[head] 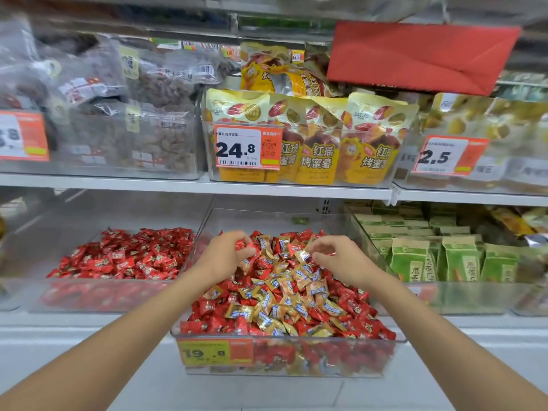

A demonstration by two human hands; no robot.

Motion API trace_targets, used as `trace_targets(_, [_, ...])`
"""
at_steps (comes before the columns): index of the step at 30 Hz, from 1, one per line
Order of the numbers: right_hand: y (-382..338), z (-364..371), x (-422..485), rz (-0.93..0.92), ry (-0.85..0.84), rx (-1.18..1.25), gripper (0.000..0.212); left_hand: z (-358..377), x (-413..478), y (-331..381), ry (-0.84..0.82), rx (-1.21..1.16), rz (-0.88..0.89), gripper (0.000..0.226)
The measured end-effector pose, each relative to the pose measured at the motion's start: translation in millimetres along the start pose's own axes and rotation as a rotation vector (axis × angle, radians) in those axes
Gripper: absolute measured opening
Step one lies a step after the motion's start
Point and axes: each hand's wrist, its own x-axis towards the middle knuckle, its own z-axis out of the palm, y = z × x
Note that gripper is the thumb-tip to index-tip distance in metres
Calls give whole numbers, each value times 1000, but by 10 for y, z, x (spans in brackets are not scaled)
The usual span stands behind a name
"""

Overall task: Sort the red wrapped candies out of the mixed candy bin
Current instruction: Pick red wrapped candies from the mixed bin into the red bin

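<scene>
A clear mixed candy bin [397,341] sits pulled out from the lower shelf, filled with red wrapped candies [355,310] and gold wrapped candies [284,295]. My left hand [225,256] hovers over the bin's back left, fingers curled round several red candies. Over the back right, my right hand [338,256] pinches a red candy between thumb and fingers. To the left stands a clear bin of only red candies [124,256].
A bin of green packets [444,256] stands at the right. The upper shelf [296,189] holds yellow sweet-potato bags [320,143], clear bags of dried goods [124,114] and orange price tags [246,146]. A red sign [421,54] hangs above.
</scene>
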Motion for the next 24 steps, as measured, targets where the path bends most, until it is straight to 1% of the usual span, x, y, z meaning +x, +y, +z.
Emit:
trace_targets(4, [-112, 120, 41, -16, -21, 14, 15, -218, -153, -39, 28, -162, 21, 10])
trace_targets(7, [-240, 316, 164, -31, -65, -46, 18, -313, -188, -32, 19, -297, 17, 8])
trace_targets(10, [-368, 577, 339, -44, -171, -62, 32, -399, -194, -58, 71, -394, 48, 2])
trace_targets(12, [-408, 778, 450, -44, -268, -107, 45, -482, -232, -127, 97, -454, 48, 10])
trace_targets(14, [-398, 972, 525, -61, -361, -232, 52, -569, -257, -209, 143, -399, 63, 16])
trace_targets(16, [-369, 1103, 569, -84, -381, -391, 52, -655, -278, -283, 194, -315, 69, 14])
trace_targets(17, [-361, 1134, 587, -94, -376, -416, 51, -683, -279, -322, 217, -307, 56, 12])
trace_targets(19, [-379, 1141, 611, -110, -376, -353, 41, -706, -286, -408, 262, -331, 14, 11])
trace_targets(21, [-413, 1100, 628, -115, -361, -265, 26, -720, -310, -480, 298, -358, -31, 17])
trace_targets(22, [-428, 1059, 631, -101, -340, -211, 24, -726, -314, -519, 295, -380, -51, 19])
trace_targets(24, [-454, 965, 633, -70, -296, -93, 31, -739, -316, -582, 274, -424, -77, 19])
